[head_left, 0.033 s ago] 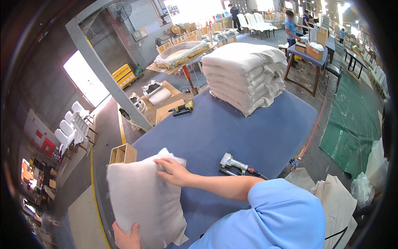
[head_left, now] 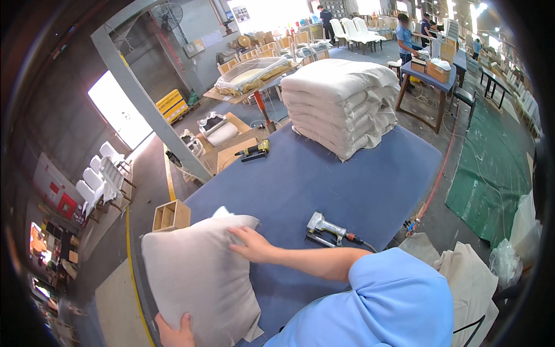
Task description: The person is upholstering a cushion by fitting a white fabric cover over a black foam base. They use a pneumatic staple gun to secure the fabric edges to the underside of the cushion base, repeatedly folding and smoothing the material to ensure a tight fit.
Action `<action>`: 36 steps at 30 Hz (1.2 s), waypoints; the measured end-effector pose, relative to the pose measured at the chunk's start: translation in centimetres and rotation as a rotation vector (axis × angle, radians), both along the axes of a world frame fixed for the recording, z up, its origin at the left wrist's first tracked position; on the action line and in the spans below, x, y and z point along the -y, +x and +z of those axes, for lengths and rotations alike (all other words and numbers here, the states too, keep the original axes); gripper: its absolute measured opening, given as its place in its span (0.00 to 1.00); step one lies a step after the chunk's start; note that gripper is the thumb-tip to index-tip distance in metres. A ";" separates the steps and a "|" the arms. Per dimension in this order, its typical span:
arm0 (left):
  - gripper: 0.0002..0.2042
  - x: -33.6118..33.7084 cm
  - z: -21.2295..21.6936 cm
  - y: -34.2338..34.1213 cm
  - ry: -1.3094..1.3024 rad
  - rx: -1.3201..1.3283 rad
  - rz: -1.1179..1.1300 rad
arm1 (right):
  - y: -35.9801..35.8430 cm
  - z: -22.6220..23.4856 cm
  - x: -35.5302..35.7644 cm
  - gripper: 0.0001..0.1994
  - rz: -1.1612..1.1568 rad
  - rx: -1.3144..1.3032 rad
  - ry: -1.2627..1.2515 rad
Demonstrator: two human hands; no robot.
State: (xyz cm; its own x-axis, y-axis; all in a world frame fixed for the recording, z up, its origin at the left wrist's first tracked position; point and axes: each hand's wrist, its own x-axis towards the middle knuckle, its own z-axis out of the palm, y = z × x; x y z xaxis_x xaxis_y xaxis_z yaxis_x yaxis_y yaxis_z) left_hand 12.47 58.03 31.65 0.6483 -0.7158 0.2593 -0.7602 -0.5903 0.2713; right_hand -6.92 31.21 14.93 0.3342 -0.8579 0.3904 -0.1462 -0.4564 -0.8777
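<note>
An off-white fabric-covered cushion (head_left: pixel 199 277) lies at the near left end of the blue-topped table (head_left: pixel 277 179). At its lower left edge my left hand (head_left: pixel 175 331) grips it, thumb on the upper face and the other fingers mostly hidden. My right hand (head_left: pixel 252 245) rests on the upper right part of the cushion, fingers stretched out over the fabric. A scrap of white material (head_left: pixel 223 212) pokes out behind the cushion's top edge. Beyond my right forearm lies a silver pneumatic staple gun (head_left: pixel 326 227) with a hose attached.
A stack of similar cushions (head_left: pixel 338 107) stands at the table's far end. Another staple gun (head_left: pixel 254 151), yellow and black, lies at the far left edge, and a wooden divided box (head_left: pixel 172 216) sits behind the cushion. A grey post (head_left: pixel 147 107) rises on the left. Co-workers stand far off.
The cushion has shifted slightly left, and its top right corner now looks fuller. My right hand has slid a little right and down. My left hand has lowered slightly.
</note>
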 end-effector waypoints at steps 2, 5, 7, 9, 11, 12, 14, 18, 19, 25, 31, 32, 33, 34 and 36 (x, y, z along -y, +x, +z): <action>0.42 -0.9 -0.4 -0.2 -0.043 -0.118 0.121 | -2.2 -7.0 -2.5 0.25 0.148 -0.161 0.421; 0.41 -4.9 -1.4 -0.2 -0.119 -0.160 0.220 | -2.8 -13.5 -8.4 0.26 0.740 -0.265 1.141; 0.40 -6.6 -2.3 -1.2 -0.139 -0.224 0.200 | -3.3 -17.6 -13.9 0.31 0.926 -0.241 1.550; 0.39 -7.2 -2.4 -2.7 -0.137 -0.322 0.172 | -2.4 -18.9 -17.1 0.38 1.001 -0.238 1.763; 0.38 -8.4 -3.6 -3.0 -0.302 -0.391 0.129 | -0.8 -18.4 -19.6 0.43 1.135 -0.174 1.908; 0.37 -9.6 -3.7 -3.3 -0.380 -0.408 0.121 | 0.3 -17.4 -20.8 0.51 1.163 -0.061 1.988; 0.35 -9.9 -3.8 -4.8 -0.539 -0.650 0.121 | 1.3 -17.0 -21.5 0.53 1.105 0.020 2.013; 0.34 -15.1 -6.4 -1.2 -0.143 -0.290 -0.344 | 4.0 -17.9 -22.7 0.53 1.177 0.176 2.076; 0.34 -15.0 -7.9 -1.2 -0.318 -0.500 -0.196 | 4.2 -18.4 -22.8 0.51 1.221 0.234 2.091; 0.35 -16.8 -7.5 -2.6 -0.110 -0.200 -0.223 | 5.0 -16.9 -25.3 0.46 1.219 0.296 2.103; 0.32 -8.7 -2.7 -7.2 -0.816 -0.816 0.058 | 3.5 -12.8 -19.7 0.41 1.219 0.656 1.781; 0.36 -7.7 -2.8 -6.6 -0.883 -0.829 -0.074 | 3.1 -11.2 -18.0 0.42 1.188 0.736 1.703; 0.40 -6.4 -2.6 -6.3 -0.950 -0.852 -0.207 | 2.1 -9.8 -16.0 0.44 1.172 0.816 1.586; 0.40 -5.0 -2.2 -6.2 -1.016 -0.946 -0.244 | 0.4 -8.4 -13.8 0.47 1.136 0.837 1.468; 0.41 -1.8 -1.0 -6.6 -1.145 -1.124 -0.292 | -3.1 -5.4 -10.8 0.47 1.128 1.041 1.258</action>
